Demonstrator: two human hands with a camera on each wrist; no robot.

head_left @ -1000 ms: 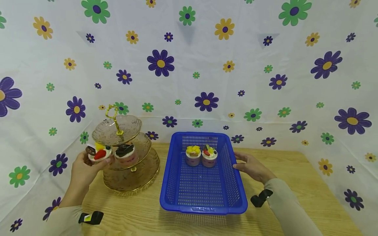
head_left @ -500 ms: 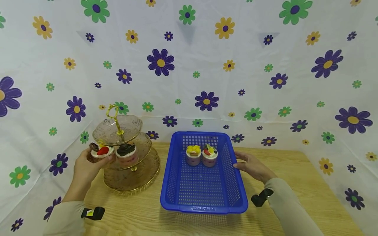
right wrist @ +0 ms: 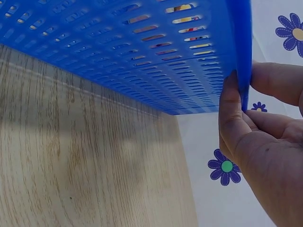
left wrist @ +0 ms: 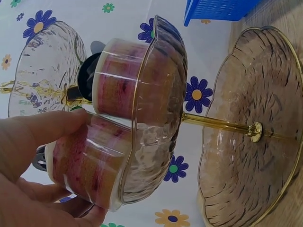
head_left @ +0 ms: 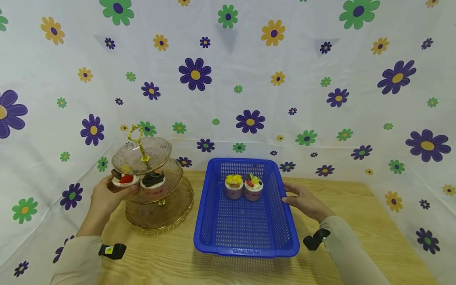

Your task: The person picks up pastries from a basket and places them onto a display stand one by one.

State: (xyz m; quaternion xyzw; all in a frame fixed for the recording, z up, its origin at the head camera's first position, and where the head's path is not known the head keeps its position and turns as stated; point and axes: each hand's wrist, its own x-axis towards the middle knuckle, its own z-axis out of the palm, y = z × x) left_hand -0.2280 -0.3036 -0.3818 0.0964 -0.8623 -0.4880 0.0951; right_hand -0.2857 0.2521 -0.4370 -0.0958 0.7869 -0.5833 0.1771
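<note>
My left hand [head_left: 107, 198] grips a dessert cup [left wrist: 87, 163] with pink layers, white cream, a strawberry and a chocolate piece on top. The cup's base overlaps the rim of the middle plate [left wrist: 151, 142] of a three-tier stand [head_left: 156, 213] in the left wrist view. A second dessert cup [head_left: 154, 188], topped with dark chocolate, sits beside it on that plate. My right hand [head_left: 304, 202] pinches the right rim of a blue plastic basket [head_left: 246, 251], thumb and fingers on either side of the rim [right wrist: 244, 52].
Two more dessert cups stand at the back of the basket, one with yellow fruit [head_left: 233, 189], the other with mixed fruit [head_left: 253, 189]. The stand's gold ring handle [head_left: 135, 134] rises above its top plate [head_left: 142, 156]. A flowered cloth [head_left: 228, 99] hangs behind the wooden table [head_left: 342, 221].
My left hand has moved slightly right with the strawberry-topped cup, bringing it in under the top plate and closer to the chocolate-topped cup. The right hand and basket stay in place.
</note>
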